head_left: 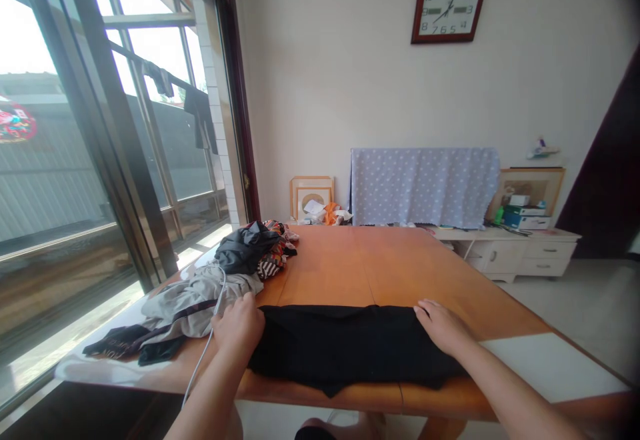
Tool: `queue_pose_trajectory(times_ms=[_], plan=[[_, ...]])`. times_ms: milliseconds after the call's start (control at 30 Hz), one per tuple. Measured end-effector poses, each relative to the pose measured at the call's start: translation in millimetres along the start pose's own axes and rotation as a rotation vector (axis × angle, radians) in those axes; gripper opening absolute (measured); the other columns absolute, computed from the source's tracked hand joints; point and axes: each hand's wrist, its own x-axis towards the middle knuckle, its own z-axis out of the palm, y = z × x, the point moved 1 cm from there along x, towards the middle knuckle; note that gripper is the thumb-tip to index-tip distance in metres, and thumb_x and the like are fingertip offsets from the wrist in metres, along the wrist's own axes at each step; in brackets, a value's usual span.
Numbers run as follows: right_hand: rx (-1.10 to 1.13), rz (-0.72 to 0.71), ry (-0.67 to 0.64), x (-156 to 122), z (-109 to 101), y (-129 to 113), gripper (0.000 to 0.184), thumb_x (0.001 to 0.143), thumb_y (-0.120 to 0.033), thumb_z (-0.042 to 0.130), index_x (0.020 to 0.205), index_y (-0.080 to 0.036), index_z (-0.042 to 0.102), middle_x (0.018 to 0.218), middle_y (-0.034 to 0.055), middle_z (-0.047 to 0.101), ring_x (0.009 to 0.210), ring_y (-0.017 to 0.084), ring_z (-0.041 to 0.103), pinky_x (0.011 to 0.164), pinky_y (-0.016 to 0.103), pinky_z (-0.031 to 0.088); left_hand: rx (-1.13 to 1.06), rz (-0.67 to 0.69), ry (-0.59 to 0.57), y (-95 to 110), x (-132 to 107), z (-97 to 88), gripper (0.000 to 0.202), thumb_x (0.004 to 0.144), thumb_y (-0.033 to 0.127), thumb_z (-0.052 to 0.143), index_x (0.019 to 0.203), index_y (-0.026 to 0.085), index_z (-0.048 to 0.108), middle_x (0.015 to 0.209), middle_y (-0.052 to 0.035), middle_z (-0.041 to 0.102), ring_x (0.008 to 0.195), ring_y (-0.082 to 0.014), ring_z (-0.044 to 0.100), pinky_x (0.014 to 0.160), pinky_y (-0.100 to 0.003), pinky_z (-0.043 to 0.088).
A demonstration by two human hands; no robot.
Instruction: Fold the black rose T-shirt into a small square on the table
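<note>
A folded black garment [345, 347] lies as a wide strip across the near side of the table, its lower edge uneven and close to the table's front edge. My left hand [241, 320] is closed at the garment's upper left corner. At the upper right corner my right hand [443, 327] grips the cloth with thumb and fingers. A white cord [204, 353] runs past my left wrist and over a crumpled grey garment [195, 300]. Whether the folded piece is trousers or a top, I cannot tell.
The brown wooden table [360, 260] carries a heap of dark clothing [245, 247] and patterned cloth [275, 253] at its far left. Glass doors [100, 160] stand left. Behind are a white cabinet [543, 253] and a dotted cloth cover [425, 187].
</note>
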Motion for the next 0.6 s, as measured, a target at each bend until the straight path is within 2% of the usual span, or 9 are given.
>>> queue_pose_trajectory(times_ms=[100,167,233,267,333,400,467,533,600], plan=[[-0.002,-0.005,0.01,-1,-2,-3,0.052,0.096,-0.046,0.035,0.123,-0.015,0.066,0.133,0.0157,0.063,0.127,0.029,0.055,0.106,0.041,0.041,0.004,0.182,0.136,18,-17,-7.7,0.023,0.093,0.028,0.039,0.095,0.02,0.06,0.11,-0.013,0.068,0.105,-0.0296,0.061,0.087,-0.043,0.038],[0.001,-0.013,0.013,-3,-5,-4,0.048,0.096,-0.046,0.034,0.115,-0.017,0.068,0.127,0.0143,0.066,0.12,0.028,0.059,0.099,0.039,0.044,-0.03,0.328,0.13,28,-33,-6.6,0.023,0.095,0.03,0.038,0.094,0.022,0.059,0.103,-0.0095,0.068,0.1,-0.0257,0.062,0.084,-0.039,0.037],[-0.011,-0.005,0.021,-5,-7,-5,0.045,0.096,-0.047,0.034,0.104,-0.02,0.07,0.115,0.0126,0.07,0.11,0.027,0.063,0.092,0.037,0.045,-0.057,0.417,0.064,33,-49,-0.7,0.02,0.095,0.031,0.04,0.092,0.023,0.058,0.095,-0.0055,0.069,0.092,-0.0221,0.063,0.081,-0.035,0.037],[-0.027,0.007,0.03,-6,-9,-5,0.044,0.096,-0.048,0.035,0.099,-0.021,0.07,0.11,0.012,0.07,0.106,0.027,0.063,0.09,0.037,0.045,-0.06,0.416,0.032,32,-55,2.9,0.019,0.095,0.031,0.041,0.091,0.024,0.058,0.093,-0.0041,0.07,0.089,-0.0212,0.064,0.079,-0.034,0.037],[-0.075,0.037,0.049,-7,-11,-6,0.042,0.095,-0.05,0.038,0.096,-0.023,0.069,0.105,0.0116,0.07,0.104,0.028,0.063,0.087,0.039,0.044,-0.043,0.329,-0.019,25,-63,8.6,0.019,0.095,0.034,0.041,0.088,0.024,0.056,0.089,-0.0031,0.071,0.085,-0.0212,0.065,0.075,-0.033,0.037],[-0.122,0.06,0.054,-8,-14,-8,0.04,0.094,-0.051,0.039,0.097,-0.024,0.068,0.105,0.0112,0.069,0.104,0.03,0.062,0.086,0.042,0.042,-0.003,0.203,-0.065,16,-64,10.3,0.023,0.096,0.038,0.039,0.086,0.024,0.055,0.084,-0.0035,0.071,0.081,-0.0229,0.066,0.07,-0.033,0.038],[-0.154,0.079,0.039,-7,-17,-12,0.036,0.093,-0.05,0.041,0.098,-0.025,0.067,0.107,0.0107,0.069,0.105,0.031,0.062,0.087,0.044,0.041,0.028,0.142,-0.081,11,-59,7.4,0.026,0.096,0.04,0.037,0.086,0.024,0.055,0.083,-0.004,0.07,0.08,-0.0239,0.067,0.068,-0.033,0.039],[-0.157,0.08,0.009,-5,-20,-17,0.032,0.092,-0.043,0.042,0.101,-0.026,0.067,0.111,0.0104,0.069,0.108,0.031,0.061,0.09,0.045,0.04,0.015,0.173,-0.038,12,-50,2.7,0.023,0.095,0.037,0.037,0.091,0.024,0.056,0.094,-0.005,0.07,0.087,-0.0235,0.067,0.069,-0.032,0.04],[-0.143,0.059,-0.03,-4,-23,-21,0.032,0.09,-0.035,0.042,0.109,-0.026,0.066,0.117,0.0104,0.068,0.111,0.03,0.06,0.093,0.045,0.039,-0.034,0.219,0.012,18,-39,0.1,0.023,0.094,0.03,0.037,0.103,0.024,0.057,0.112,-0.0063,0.067,0.095,-0.022,0.067,0.072,-0.031,0.043]])
